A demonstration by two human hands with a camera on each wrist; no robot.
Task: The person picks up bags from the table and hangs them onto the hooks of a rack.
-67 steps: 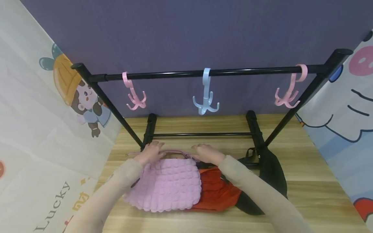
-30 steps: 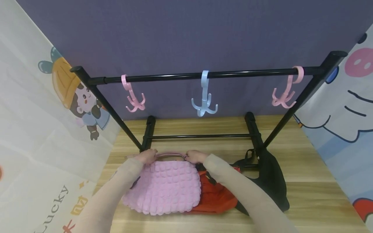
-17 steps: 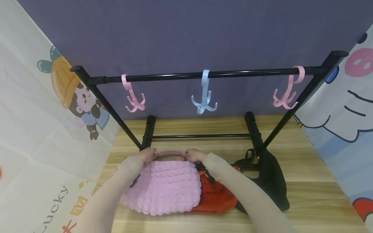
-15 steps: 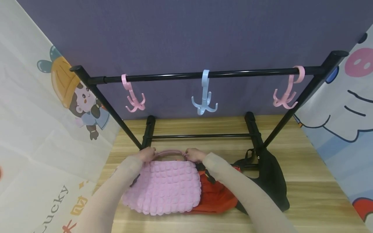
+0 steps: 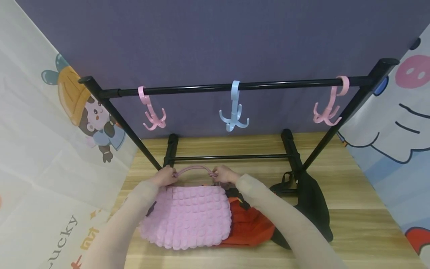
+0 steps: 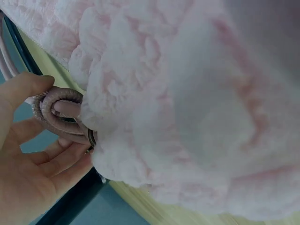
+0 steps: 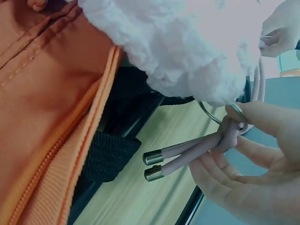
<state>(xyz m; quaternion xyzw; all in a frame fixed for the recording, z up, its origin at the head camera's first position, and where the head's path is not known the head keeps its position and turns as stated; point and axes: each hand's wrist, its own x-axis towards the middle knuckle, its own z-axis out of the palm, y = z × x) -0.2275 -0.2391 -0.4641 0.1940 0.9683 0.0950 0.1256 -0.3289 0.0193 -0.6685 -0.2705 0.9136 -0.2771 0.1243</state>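
A puffy pink handbag (image 5: 195, 215) lies at the front, its thin handle (image 5: 193, 167) arched up between both hands. My left hand (image 5: 164, 175) pinches the handle's left end; in the left wrist view, thumb and fingers close round its looped knot (image 6: 61, 110). At the other end, my right hand (image 5: 224, 174) grips the knot (image 7: 229, 136) by the metal ring, with two metal-tipped strap ends (image 7: 176, 157) sticking out. Partly under the handbag is an orange-red bag (image 5: 250, 226). A black bag (image 5: 312, 205) lies to its right, partly behind the right forearm.
Behind the bags stands a black rack whose top bar (image 5: 195, 89) carries a left pink hook (image 5: 154, 117), a blue hook (image 5: 234, 108) and a right pink hook (image 5: 328, 110). The rack's low crossbar (image 5: 231, 157) runs just above the wooden surface (image 5: 349, 224).
Both hands first hovered over the handle with looser fingers, then took hold of its two ends. Since half a second ago they have lifted slightly, and the handle arches higher.
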